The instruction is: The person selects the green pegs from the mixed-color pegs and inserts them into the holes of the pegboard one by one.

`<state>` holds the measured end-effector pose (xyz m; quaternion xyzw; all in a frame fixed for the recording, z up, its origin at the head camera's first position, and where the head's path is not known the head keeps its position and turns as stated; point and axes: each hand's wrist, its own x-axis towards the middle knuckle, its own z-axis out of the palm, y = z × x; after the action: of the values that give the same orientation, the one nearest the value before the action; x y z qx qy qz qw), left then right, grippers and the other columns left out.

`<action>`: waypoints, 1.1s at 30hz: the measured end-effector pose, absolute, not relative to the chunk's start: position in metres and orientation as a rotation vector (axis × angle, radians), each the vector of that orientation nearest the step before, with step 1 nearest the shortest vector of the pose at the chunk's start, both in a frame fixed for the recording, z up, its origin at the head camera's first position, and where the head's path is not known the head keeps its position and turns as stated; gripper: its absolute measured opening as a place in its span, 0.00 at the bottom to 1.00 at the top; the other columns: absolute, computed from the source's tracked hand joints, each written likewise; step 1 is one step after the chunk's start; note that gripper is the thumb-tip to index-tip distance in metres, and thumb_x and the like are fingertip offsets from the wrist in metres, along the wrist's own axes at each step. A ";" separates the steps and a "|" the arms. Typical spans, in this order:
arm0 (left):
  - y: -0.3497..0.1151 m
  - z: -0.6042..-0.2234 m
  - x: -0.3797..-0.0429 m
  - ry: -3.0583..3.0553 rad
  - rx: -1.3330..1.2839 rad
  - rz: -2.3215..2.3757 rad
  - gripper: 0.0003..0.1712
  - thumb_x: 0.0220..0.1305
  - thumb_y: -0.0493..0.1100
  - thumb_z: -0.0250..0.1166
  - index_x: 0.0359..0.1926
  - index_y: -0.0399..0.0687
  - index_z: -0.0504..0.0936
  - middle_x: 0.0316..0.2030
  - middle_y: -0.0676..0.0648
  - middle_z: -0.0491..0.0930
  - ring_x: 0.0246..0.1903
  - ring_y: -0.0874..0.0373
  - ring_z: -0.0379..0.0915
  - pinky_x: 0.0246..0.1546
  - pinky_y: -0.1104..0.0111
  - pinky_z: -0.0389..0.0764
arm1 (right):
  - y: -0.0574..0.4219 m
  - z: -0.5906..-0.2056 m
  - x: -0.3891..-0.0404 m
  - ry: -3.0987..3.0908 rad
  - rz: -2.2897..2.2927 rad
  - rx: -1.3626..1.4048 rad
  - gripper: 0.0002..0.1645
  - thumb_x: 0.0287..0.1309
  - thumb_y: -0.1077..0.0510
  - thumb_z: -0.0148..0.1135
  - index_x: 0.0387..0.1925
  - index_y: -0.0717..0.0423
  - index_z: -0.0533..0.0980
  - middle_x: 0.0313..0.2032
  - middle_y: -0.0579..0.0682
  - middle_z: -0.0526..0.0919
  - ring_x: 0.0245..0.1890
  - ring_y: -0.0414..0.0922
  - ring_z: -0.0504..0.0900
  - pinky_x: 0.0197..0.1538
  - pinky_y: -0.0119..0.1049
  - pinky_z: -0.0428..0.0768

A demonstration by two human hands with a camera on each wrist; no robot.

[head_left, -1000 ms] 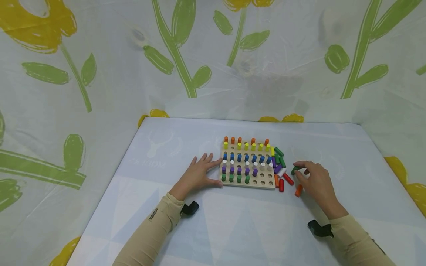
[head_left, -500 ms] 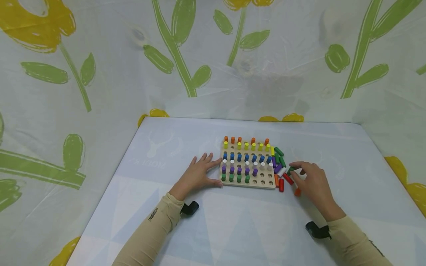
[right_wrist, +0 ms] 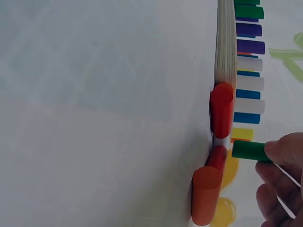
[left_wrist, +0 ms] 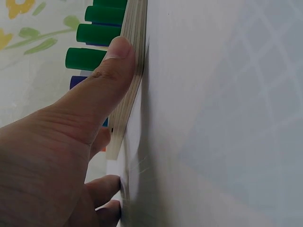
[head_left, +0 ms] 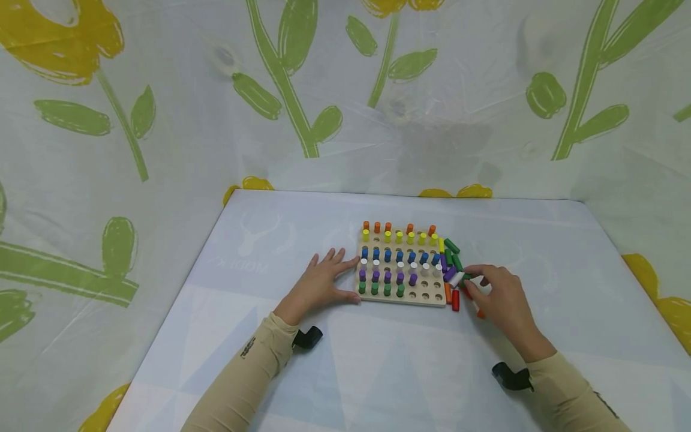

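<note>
A wooden pegboard (head_left: 402, 303) lies on the table, bearing rows of orange, yellow, blue, white, purple and green pegs. My left hand (head_left: 318, 285) rests at its left side with fingers spread. In the left wrist view the thumb (left_wrist: 106, 78) presses along the board's edge (left_wrist: 130, 90), beside standing green pegs. My right hand (head_left: 502, 298) pinches a green peg (right_wrist: 250, 150) between thumb and fingertips, just right of the board and above the loose pegs. The peg lies roughly upright to the table in the right wrist view, held clear of it.
Loose pegs lie against the board's right side: several green ones (head_left: 451, 246), purple (head_left: 450, 273), white (head_left: 456, 279), a red peg (head_left: 456, 300) and an orange peg (right_wrist: 207, 194). Bare holes (head_left: 426, 296) show at the board's front right. A floral curtain (head_left: 345, 162) hangs behind the table.
My right hand has moved left toward the board, carrying the green peg over the loose pegs. The left hand stays in place at the board.
</note>
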<state>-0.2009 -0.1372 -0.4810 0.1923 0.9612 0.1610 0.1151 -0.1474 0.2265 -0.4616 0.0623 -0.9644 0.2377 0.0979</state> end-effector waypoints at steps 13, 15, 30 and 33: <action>-0.139 -0.479 -0.202 2.817 0.572 0.474 0.57 0.36 0.79 0.61 0.69 0.73 0.54 0.71 0.48 0.46 0.71 0.49 0.34 0.67 0.47 0.35 | 0.218 -0.461 -0.144 -2.792 0.693 0.272 0.17 0.53 0.57 0.65 0.46 0.53 0.78 0.35 0.50 0.81 0.34 0.45 0.71 0.34 0.40 0.64; -0.139 -0.479 -0.201 2.813 0.573 0.478 0.57 0.36 0.79 0.61 0.69 0.73 0.54 0.71 0.48 0.46 0.71 0.49 0.34 0.67 0.47 0.35 | 0.217 -0.462 -0.144 -2.793 0.689 0.271 0.17 0.53 0.57 0.65 0.46 0.53 0.78 0.35 0.50 0.81 0.34 0.46 0.72 0.35 0.40 0.64; -0.139 -0.480 -0.201 2.813 0.577 0.481 0.57 0.36 0.78 0.62 0.69 0.74 0.54 0.71 0.49 0.46 0.71 0.50 0.34 0.67 0.48 0.35 | 0.211 -0.461 -0.141 -2.785 0.686 0.292 0.16 0.52 0.56 0.67 0.44 0.52 0.79 0.34 0.49 0.82 0.33 0.47 0.73 0.36 0.42 0.62; -0.139 -0.480 -0.200 2.812 0.576 0.478 0.57 0.36 0.78 0.62 0.69 0.74 0.54 0.71 0.49 0.46 0.71 0.50 0.34 0.67 0.48 0.35 | 0.209 -0.460 -0.140 -2.790 0.695 0.300 0.16 0.52 0.56 0.67 0.44 0.52 0.79 0.34 0.49 0.82 0.33 0.47 0.72 0.36 0.42 0.62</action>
<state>-0.2004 -0.1387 -0.4801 0.1965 0.9599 0.1632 0.1156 -0.1400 0.2091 -0.4599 0.1030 -0.9576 0.2385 0.1248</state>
